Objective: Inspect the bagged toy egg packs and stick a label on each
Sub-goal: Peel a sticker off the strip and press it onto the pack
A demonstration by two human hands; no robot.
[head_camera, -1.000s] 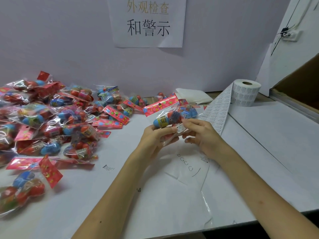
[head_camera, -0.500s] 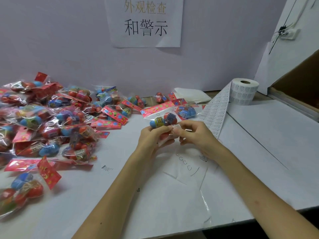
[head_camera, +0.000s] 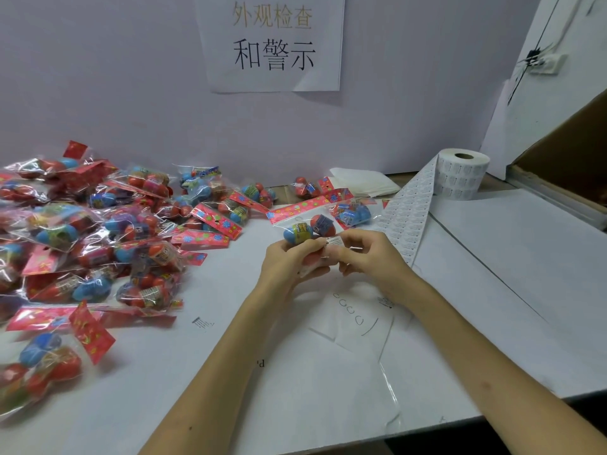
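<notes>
My left hand (head_camera: pixel 289 267) grips a clear bagged pack of toy eggs (head_camera: pixel 307 229) above the table's middle; a blue egg and a red egg show above my fingers, and the pack's red flowered header points up and left. My right hand (head_camera: pixel 371 257) pinches a small white printed label (head_camera: pixel 335 241) against the pack's right side. A roll of labels (head_camera: pixel 460 174) stands at the back right, its strip (head_camera: pixel 407 218) trailing down to just behind my right hand.
A large heap of bagged egg packs (head_camera: pixel 98 238) covers the table's left side. One more pack (head_camera: pixel 353 211) lies just behind my hands. Folded white paper (head_camera: pixel 361 183) sits by the wall. A cardboard box (head_camera: pixel 565 165) stands at the far right.
The pack has dropped slightly and turned in my left hand. My right hand has brought the small label onto the bag and now presses it there.
</notes>
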